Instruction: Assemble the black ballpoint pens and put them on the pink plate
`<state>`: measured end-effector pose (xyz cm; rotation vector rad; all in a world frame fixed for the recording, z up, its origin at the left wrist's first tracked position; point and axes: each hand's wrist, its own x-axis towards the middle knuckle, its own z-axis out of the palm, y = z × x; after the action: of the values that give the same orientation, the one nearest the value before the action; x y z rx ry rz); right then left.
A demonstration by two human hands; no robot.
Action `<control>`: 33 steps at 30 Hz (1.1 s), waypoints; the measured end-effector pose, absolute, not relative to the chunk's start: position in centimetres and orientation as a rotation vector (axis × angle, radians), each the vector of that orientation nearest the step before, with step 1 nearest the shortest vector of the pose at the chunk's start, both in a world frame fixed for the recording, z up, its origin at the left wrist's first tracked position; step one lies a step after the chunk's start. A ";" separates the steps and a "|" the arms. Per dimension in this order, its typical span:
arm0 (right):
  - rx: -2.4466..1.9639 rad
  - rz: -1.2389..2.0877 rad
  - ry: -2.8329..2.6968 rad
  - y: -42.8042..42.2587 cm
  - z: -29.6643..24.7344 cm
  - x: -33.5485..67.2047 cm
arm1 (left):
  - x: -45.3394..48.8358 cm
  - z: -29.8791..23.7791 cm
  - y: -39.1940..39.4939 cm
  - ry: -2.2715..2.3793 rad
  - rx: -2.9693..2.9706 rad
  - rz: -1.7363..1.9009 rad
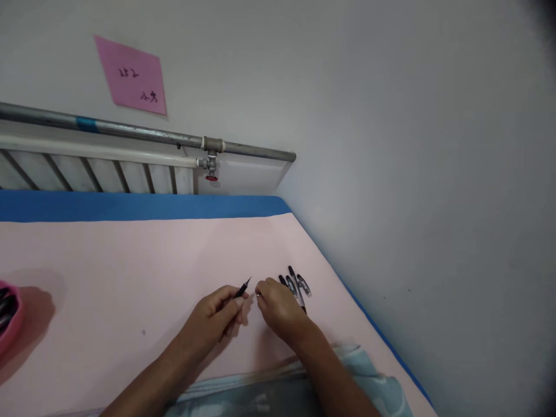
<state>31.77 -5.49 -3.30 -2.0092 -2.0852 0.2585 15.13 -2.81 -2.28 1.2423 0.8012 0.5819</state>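
Note:
My left hand (217,311) is closed on a pen (243,288), its bare pointed tip aimed up and to the right and its black grip showing beyond the fingers. A short gap to the right, my right hand (278,304) has its fingers pinched together. A small shiny bit (258,294) shows at those fingertips, too small to name. Just beyond my right hand lie several black and clear pen parts: a pen (297,285), a clear pen cap (304,285) and other pieces partly hidden by the hand.
A pink container (17,324) with dark items inside stands at the left edge of the pink-covered table (108,278). Behind the table run a radiator (99,168), a metal pipe (147,132) and a red-handled valve (211,177). A wall (412,202) borders the right side.

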 end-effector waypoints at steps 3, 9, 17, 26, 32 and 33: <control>-1.852 0.456 -1.789 -5.3 -2.6 31.9 | 15.1 -2.0 -2.8 0.818 1.234 0.568; -1.401 1.061 -1.068 -5.9 -0.1 32.3 | 15.2 -2.1 -2.8 0.798 1.232 0.525; -1.362 1.158 -1.065 -6.3 0.2 31.9 | 15.2 -2.1 -3.1 0.739 1.332 0.467; -1.432 1.197 -1.181 -6.6 0.4 32.1 | 15.1 -1.8 -3.2 0.754 1.349 0.442; -1.292 1.332 -1.025 -6.4 0.3 31.3 | 14.8 -1.9 -3.0 0.705 1.348 0.468; -1.259 1.354 -0.988 -6.4 0.3 31.1 | 14.8 -1.9 -2.9 0.699 1.343 0.480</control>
<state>31.13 -6.36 0.26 -1.2591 -0.9884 1.3541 14.77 -2.93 -1.94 1.3429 0.6986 0.4797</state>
